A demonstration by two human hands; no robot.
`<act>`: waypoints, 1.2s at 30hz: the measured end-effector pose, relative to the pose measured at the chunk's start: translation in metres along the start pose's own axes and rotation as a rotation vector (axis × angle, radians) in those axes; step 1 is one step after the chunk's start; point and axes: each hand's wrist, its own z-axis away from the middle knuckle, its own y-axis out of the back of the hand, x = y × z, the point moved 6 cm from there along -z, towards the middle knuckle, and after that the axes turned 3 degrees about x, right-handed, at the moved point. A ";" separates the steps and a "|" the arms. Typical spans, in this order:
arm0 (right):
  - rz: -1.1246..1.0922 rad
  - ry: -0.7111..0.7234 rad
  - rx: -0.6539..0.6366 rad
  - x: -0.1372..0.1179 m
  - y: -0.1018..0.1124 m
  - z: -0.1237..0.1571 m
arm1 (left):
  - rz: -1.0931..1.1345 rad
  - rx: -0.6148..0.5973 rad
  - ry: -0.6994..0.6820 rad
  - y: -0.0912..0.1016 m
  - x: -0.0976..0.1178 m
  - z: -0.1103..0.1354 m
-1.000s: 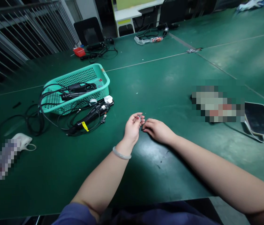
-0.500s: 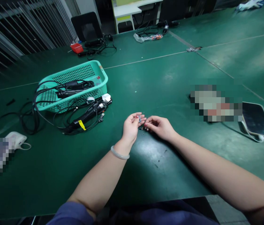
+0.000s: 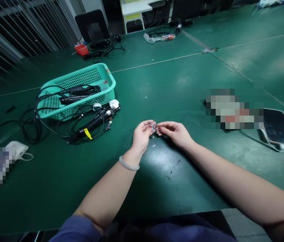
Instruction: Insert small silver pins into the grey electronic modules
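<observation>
My left hand (image 3: 141,135), with a pale bangle at the wrist, pinches a small grey-blue piece with a light pattern (image 3: 152,126) between thumb and fingers. Facing it, my right hand (image 3: 176,132) has thumb and index finger pressed together close to that piece. What sits in the right fingertips is too small to make out. Below the hands, a tiny whitish piece (image 3: 154,146) lies on the green table (image 3: 182,188). Some tiny dark and reddish bits (image 3: 152,137) are beside the left fingers.
To the left stands a turquoise basket (image 3: 109,80) of black cables and devices, with a black cabled device (image 3: 91,126) before it. A phone (image 3: 280,127) with a white cable lies right. A red box (image 3: 81,49) and bagged item (image 3: 157,38) sit far back.
My right fingers have shifted slightly up and right, and the piece in my left hand has tilted. The whitish piece below the hands now shows on the table.
</observation>
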 end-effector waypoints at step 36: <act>0.729 0.441 0.281 -0.026 0.010 0.009 | -0.167 -0.225 0.004 -0.012 -0.008 0.006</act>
